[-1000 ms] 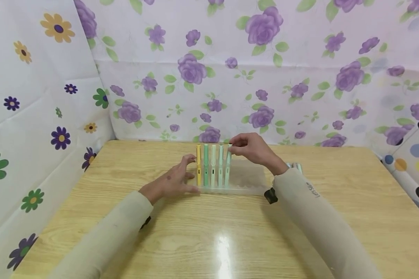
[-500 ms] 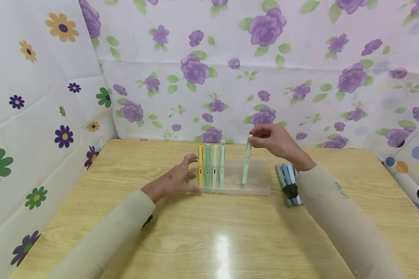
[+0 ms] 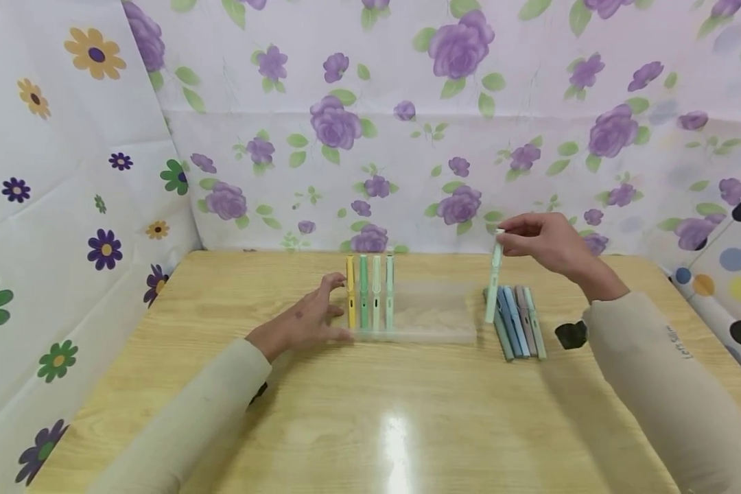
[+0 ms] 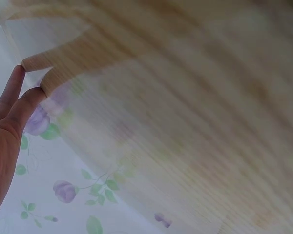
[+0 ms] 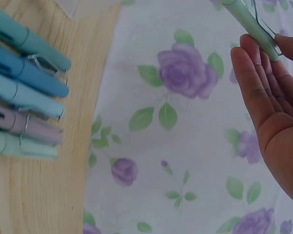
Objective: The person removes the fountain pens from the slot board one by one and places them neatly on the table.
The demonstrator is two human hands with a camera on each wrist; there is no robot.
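Observation:
My right hand [image 3: 546,241] pinches a pale mint fountain pen [image 3: 494,278] near its upper end, in the air at the right of a clear pen stand [image 3: 435,337]. In the right wrist view the pen [image 5: 251,29] shows its metal clip, between thumb and fingers. My left hand [image 3: 309,319] holds the stand's left end, thumb at the front lip, other fingers farther back. Upright in the stand are a yellow pen [image 3: 351,291], a green pen [image 3: 364,291], a pale green pen [image 3: 377,295] and a light mint pen [image 3: 390,291]. In the left wrist view two fingers [image 4: 27,105] touch a translucent panel.
Several loose pens in blue, teal, mauve and green, such as the blue pen [image 3: 515,322], lie side by side right of the stand. A wooden table [image 3: 321,418] bears everything. Behind it hangs a floral cloth [image 3: 247,137].
My right hand has lifted the pale mint pen out of the row and carried it right, past the stand's right end. The left hand stays at the stand.

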